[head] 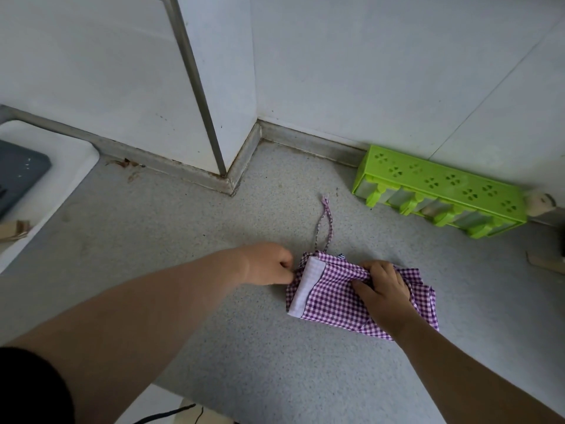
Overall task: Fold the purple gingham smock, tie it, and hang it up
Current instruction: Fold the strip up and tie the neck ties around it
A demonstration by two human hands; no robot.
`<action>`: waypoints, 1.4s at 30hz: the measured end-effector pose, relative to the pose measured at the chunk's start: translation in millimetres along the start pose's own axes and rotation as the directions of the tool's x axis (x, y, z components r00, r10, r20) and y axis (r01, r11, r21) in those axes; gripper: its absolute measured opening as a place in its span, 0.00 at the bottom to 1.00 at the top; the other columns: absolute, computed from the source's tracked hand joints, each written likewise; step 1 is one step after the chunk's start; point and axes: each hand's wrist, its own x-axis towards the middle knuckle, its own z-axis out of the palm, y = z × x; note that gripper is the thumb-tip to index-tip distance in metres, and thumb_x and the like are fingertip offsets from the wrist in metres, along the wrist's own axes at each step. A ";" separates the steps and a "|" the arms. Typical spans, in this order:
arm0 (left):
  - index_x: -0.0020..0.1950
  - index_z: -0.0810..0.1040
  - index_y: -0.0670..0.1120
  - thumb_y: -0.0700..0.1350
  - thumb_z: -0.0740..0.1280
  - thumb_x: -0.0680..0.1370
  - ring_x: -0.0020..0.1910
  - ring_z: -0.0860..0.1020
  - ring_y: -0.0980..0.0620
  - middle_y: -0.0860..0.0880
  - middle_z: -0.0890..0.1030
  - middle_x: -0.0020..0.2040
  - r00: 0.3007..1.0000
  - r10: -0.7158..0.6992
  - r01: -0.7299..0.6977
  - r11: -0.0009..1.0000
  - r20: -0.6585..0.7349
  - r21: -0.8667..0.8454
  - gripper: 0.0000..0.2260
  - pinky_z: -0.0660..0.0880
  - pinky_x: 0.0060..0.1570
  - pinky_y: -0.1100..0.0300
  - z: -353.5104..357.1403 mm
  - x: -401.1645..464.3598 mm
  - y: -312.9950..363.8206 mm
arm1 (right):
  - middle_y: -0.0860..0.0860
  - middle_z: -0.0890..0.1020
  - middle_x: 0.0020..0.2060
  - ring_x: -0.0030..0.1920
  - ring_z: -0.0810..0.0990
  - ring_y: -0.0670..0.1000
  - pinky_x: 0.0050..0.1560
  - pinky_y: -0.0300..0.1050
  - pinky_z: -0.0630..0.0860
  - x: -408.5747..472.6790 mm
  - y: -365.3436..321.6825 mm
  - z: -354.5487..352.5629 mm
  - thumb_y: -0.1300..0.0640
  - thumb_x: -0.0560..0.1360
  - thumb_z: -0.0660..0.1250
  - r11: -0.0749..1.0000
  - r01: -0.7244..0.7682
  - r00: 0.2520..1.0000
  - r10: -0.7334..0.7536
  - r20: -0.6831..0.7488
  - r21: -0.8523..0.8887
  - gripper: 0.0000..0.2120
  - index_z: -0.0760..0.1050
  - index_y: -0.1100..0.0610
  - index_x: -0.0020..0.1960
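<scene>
smock [330, 295] partly under right hand [382, 289], left hand [269, 264] fingers curled from view

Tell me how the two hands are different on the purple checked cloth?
The left hand is at the smock's pale-banded left edge, fingers curled, seeming to pinch it; the right hand lies on top, bunching the middle. The left hand rests mostly off the cloth, the right hand on it. Both are bare and touch the smock.

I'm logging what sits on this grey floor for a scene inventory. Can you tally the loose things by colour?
Purple: 1, the folded purple gingham cloth smock, held by the left hand and right hand
Green: 1, the long lime-green plastic rack by the wall
Dark grey: 1, the dark grey flat mat at the left edge
Total: 3
</scene>
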 end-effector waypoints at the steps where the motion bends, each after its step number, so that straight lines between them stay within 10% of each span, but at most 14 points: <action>1: 0.47 0.76 0.55 0.53 0.68 0.79 0.45 0.79 0.52 0.53 0.81 0.47 1.000 0.013 -0.015 0.997 0.024 0.073 0.03 0.74 0.44 0.55 -0.3 -1.3 0.2 | 0.44 0.72 0.64 0.69 0.68 0.52 0.74 0.60 0.62 -0.3 0.1 0.1 0.39 0.79 0.59 1.000 -0.003 1.000 0.003 0.004 -0.001 0.16 0.72 0.42 0.64; 4: 0.64 0.75 0.56 0.53 0.69 0.79 0.51 0.79 0.52 0.55 0.79 0.53 0.999 0.042 -0.046 0.989 0.028 0.137 0.14 0.79 0.53 0.52 0.3 -2.2 -1.8 | 0.45 0.72 0.65 0.70 0.68 0.52 0.74 0.61 0.62 -0.5 -1.5 -0.8 0.38 0.79 0.59 1.000 -0.008 1.000 0.008 0.008 -0.010 0.17 0.72 0.43 0.65; 11: 0.38 0.74 0.53 0.60 0.64 0.81 0.40 0.78 0.51 0.51 0.79 0.40 0.993 -0.027 0.054 0.968 -0.112 0.246 0.15 0.76 0.44 0.52 -14.2 -3.8 -19.3 | 0.46 0.72 0.65 0.70 0.68 0.53 0.75 0.60 0.61 -1.9 -4.2 -2.6 0.41 0.81 0.61 1.000 -0.013 1.000 0.014 0.011 -0.026 0.17 0.72 0.45 0.66; 17: 0.40 0.80 0.47 0.52 0.67 0.82 0.37 0.79 0.49 0.49 0.81 0.37 0.959 -0.185 0.142 0.969 -0.214 -0.204 0.13 0.75 0.41 0.53 -28.2 -15.1 -36.4 | 0.47 0.73 0.66 0.70 0.68 0.53 0.75 0.59 0.61 -3.0 -6.7 -2.9 0.41 0.81 0.61 0.999 -0.022 1.000 0.023 0.015 -0.038 0.17 0.72 0.45 0.67; 26: 0.57 0.79 0.40 0.48 0.59 0.85 0.40 0.77 0.45 0.42 0.79 0.45 0.695 -0.715 0.317 0.398 -0.075 -0.861 0.13 0.75 0.41 0.53 -44.4 -16.9 -63.0 | 0.50 0.69 0.72 0.75 0.64 0.57 0.77 0.62 0.58 -4.9 -16.8 -3.9 0.38 0.81 0.58 0.986 -0.041 0.998 0.049 0.043 -0.161 0.23 0.68 0.45 0.72; 29: 0.64 0.77 0.40 0.49 0.59 0.82 0.55 0.77 0.40 0.40 0.77 0.58 0.601 -0.722 0.417 0.650 -0.343 -0.635 0.17 0.75 0.55 0.47 -45.3 -18.4 -59.4 | 0.50 0.68 0.73 0.75 0.63 0.58 0.76 0.63 0.58 -4.1 -23.1 -5.7 0.36 0.80 0.57 0.962 -0.021 0.999 0.033 0.040 -0.274 0.24 0.66 0.42 0.74; 32: 0.67 0.75 0.51 0.53 0.65 0.81 0.68 0.73 0.47 0.50 0.75 0.67 0.743 -0.070 0.116 0.993 -0.666 0.025 0.16 0.71 0.68 0.48 -20.7 -31.4 -24.7 | 0.48 0.70 0.70 0.74 0.65 0.56 0.76 0.63 0.57 -1.5 -33.3 -8.7 0.38 0.81 0.55 0.922 0.071 0.997 -0.059 0.044 -0.381 0.22 0.65 0.40 0.74; 35: 0.80 0.65 0.55 0.57 0.62 0.84 0.80 0.62 0.50 0.53 0.64 0.82 0.847 0.440 -0.258 0.832 -0.300 0.491 0.24 0.60 0.80 0.47 12.5 -30.3 26.3 | 0.47 0.74 0.67 0.72 0.70 0.54 0.75 0.59 0.61 -0.3 -38.9 -9.7 0.43 0.84 0.54 0.863 0.216 0.975 -0.216 0.052 -0.457 0.20 0.66 0.42 0.74; 42: 0.86 0.46 0.46 0.57 0.56 0.86 0.82 0.57 0.46 0.47 0.54 0.85 0.921 0.310 -0.132 0.819 -0.236 0.559 0.33 0.57 0.81 0.47 64.0 13.2 49.7 | 0.45 0.74 0.68 0.72 0.70 0.52 0.74 0.54 0.63 8.9 -35.3 -11.4 0.43 0.84 0.54 0.836 0.298 0.952 -0.294 0.083 -0.461 0.19 0.67 0.45 0.74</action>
